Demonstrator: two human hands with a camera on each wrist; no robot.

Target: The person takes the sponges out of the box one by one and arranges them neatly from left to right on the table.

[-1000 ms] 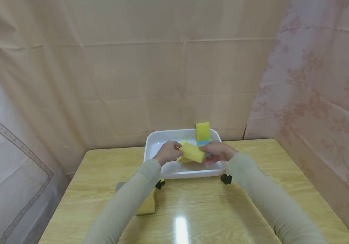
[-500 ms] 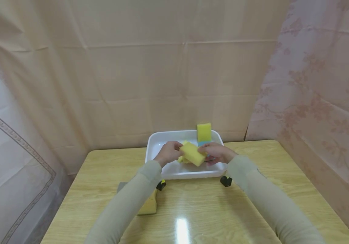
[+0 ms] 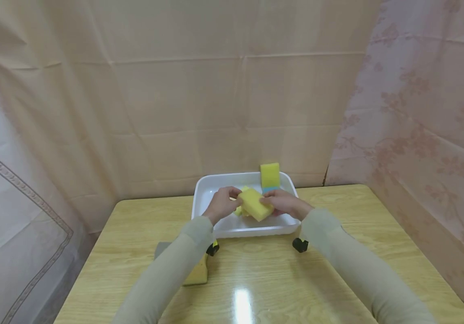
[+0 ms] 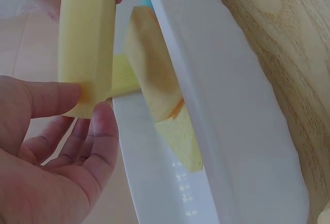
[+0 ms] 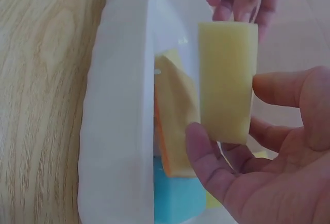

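"What has the person got hold of?"

"A pale yellow sponge (image 3: 255,204). The left grip (image 3: 224,202) pinches one end, its fingers parted only by the thickness of the foam."

"And the right grip (image 3: 284,201)?"

"Pinching the opposite end, with fingertips on two sides of it (both wrist views show the sponge stretched between the two)."

"Where is it, then?"

"Held up over the white tray (image 3: 256,232), tilted in the head view, one corner pointing down toward the person."

"Anything in the tray?"

"A tan piece with an orange edge (image 4: 152,62), behind the near wall. A smaller yellow piece (image 4: 183,147) shows at its left end, and a blue block (image 5: 180,198) at its right."

"And at the back?"

"An upright yellow slab (image 3: 270,174), rising above the far rim. There's blue at its foot; I can't tell whether it's the same piece."

"What else is on the desk (image 3: 288,288)?"

"A thick dull-yellow sponge (image 3: 197,272), partly hidden by the left sleeve (image 3: 167,279). Something grey (image 3: 161,248) shows on the sleeve's other side; I can't tell what."
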